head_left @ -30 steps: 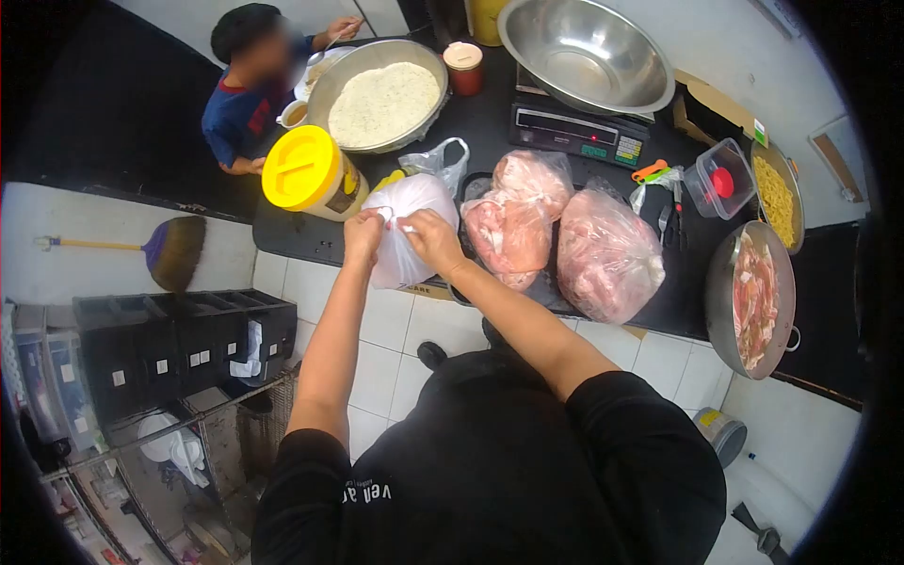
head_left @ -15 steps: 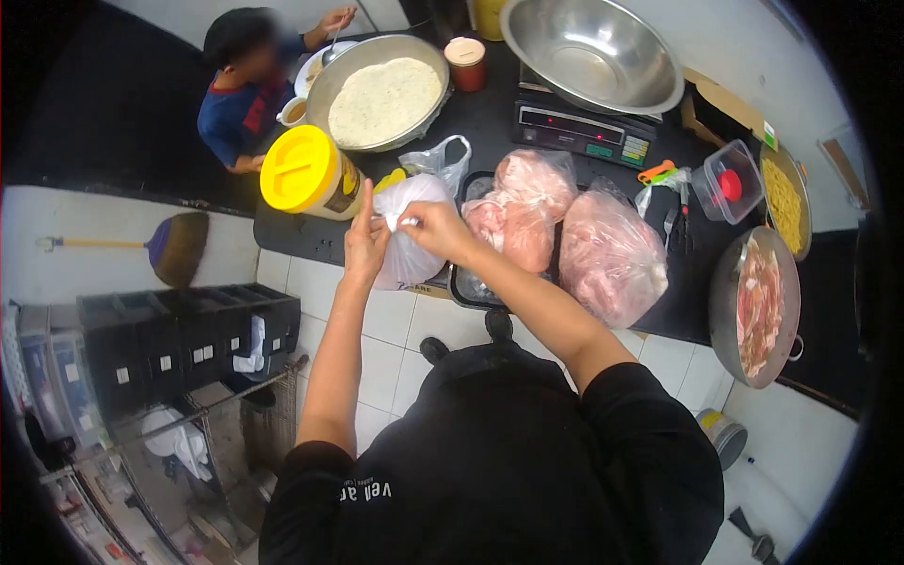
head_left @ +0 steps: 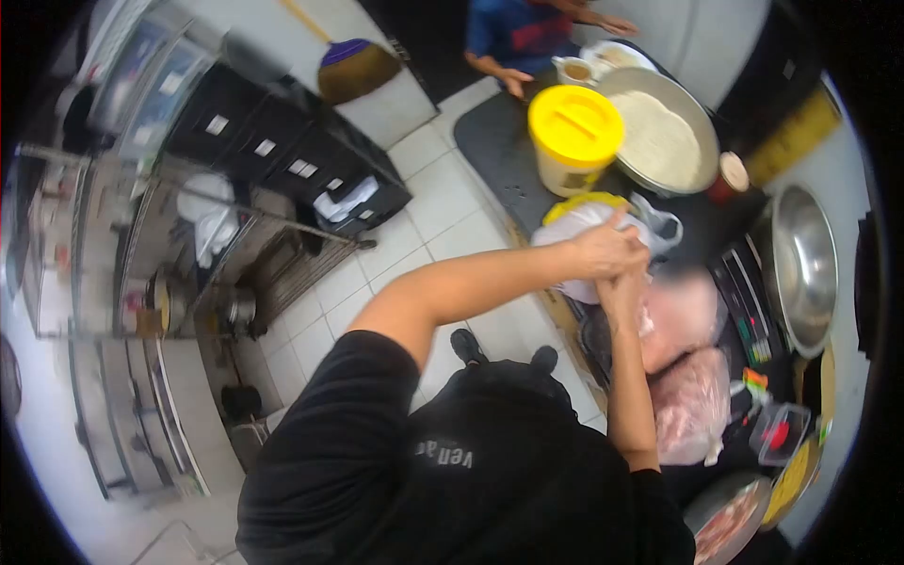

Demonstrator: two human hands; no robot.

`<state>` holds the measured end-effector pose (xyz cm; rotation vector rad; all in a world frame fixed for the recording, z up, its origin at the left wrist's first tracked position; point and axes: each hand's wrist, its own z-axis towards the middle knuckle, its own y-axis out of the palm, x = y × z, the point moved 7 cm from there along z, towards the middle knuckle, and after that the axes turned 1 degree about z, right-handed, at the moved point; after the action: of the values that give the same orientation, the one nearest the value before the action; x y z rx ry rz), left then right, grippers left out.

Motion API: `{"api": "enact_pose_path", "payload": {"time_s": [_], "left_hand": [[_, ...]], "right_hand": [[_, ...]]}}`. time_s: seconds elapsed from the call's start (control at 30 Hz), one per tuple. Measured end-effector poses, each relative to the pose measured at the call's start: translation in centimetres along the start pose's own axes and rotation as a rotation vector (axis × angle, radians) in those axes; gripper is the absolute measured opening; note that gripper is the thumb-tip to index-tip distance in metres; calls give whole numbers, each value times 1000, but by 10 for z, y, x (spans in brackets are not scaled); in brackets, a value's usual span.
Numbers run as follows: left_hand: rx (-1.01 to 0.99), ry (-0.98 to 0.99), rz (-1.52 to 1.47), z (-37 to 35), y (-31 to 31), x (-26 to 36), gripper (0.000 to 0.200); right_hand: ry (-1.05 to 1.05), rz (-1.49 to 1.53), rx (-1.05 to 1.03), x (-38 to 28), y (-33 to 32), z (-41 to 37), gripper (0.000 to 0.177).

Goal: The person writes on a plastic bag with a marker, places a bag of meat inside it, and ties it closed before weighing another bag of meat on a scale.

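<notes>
A white, filled plastic bag (head_left: 565,228) sits at the edge of the black table, partly covered by my hands. Reaching over from the left, my left hand (head_left: 601,252) is closed at the bag's gathered top. My right hand (head_left: 620,285) is closed just under it, the two hands touching, and its fingertips are largely hidden. A tub with a yellow lid (head_left: 576,127) stands beyond the bag. Close to my right wrist lies a clear bag of pink raw meat (head_left: 673,325), with a second bag of meat (head_left: 692,405) nearer me.
Beyond the tub are a wide pan of pale powder (head_left: 654,141) and another person's hand (head_left: 516,82) at the table edge. To the right stand a scale (head_left: 749,306), a steel bowl (head_left: 803,268) and a pan of sliced meat (head_left: 725,523). Shelving (head_left: 188,311) fills the left.
My view has swung to the left, so the table now appears on the right. My left hand has crossed over to meet my right hand at the bag's top.
</notes>
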<state>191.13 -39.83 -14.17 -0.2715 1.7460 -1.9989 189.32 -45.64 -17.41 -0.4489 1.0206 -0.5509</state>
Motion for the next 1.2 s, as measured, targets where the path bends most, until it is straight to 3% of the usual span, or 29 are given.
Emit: {"api": "enact_pose_path", "payload": {"time_s": [0.07, 0.13, 0.17, 0.27, 0.5, 0.63, 0.7, 0.73, 0.8, 0.83, 0.87, 0.9, 0.93, 0.97, 1.0, 1.03, 1.07, 1.1, 1.17, 1.2], "left_hand": [[16, -2, 14, -1, -3, -7, 28], [66, -50, 61, -4, 1, -12, 27], [62, -83, 85, -5, 1, -12, 26], [96, -142, 47, -12, 3, -6, 23], [415, -256, -70, -54, -13, -2, 21], [395, -287, -287, -82, -9, -21, 28], [431, -272, -547, -107, -13, -40, 39], [570, -159, -686, -127, -16, -50, 51], [477, 62, -1089, -175, -11, -85, 55], [262, 16, -1244, -207, 5, -110, 59], [304, -207, -1105, -277, 102, -163, 55], [451, -435, -1151, -349, 142, -201, 49], [362, -1055, -1263, -429, 191, -229, 48], [272, -1334, -1083, -506, 238, -254, 53], [164, -1601, -934, -584, 282, -276, 61], [-133, -1550, -689, -642, 309, -299, 71], [-315, -1638, -609, -702, 344, -316, 80], [-458, -1676, -521, -756, 376, -331, 86], [-714, -1622, -412, -836, 425, -354, 90], [-759, -1706, -472, -849, 422, -365, 93]], "right_hand": [[-27, -73, -43, -18, 17, 5, 56], [120, -19, 236, 13, 27, -1, 46], [107, -15, 225, 10, 30, 1, 46], [362, -251, 52, 21, 37, -2, 49], [385, -372, 193, 12, 52, -19, 47], [437, -436, 211, 23, 59, -25, 46], [471, -463, 207, 31, 60, -25, 46], [488, -473, 209, 37, 58, -26, 46], [525, -506, 183, 50, 51, -25, 45], [538, -548, 157, 57, 50, -22, 45], [571, -725, 56, 36, 52, -9, 44], [590, -910, -54, 5, 56, 10, 43], [594, -1084, -165, -25, 61, 29, 41], [161, -1136, -84, -69, 71, 44, 38], [186, -1135, -59, -91, 77, 50, 37], [205, -1136, -33, -114, 92, 56, 36], [137, -1189, 47, -140, 112, 59, 35], [-4, -1039, 44, -157, 133, 61, 26], [61, -625, -142, -156, 176, 39, 15], [161, -514, -281, -157, 214, 33, 13]]}}
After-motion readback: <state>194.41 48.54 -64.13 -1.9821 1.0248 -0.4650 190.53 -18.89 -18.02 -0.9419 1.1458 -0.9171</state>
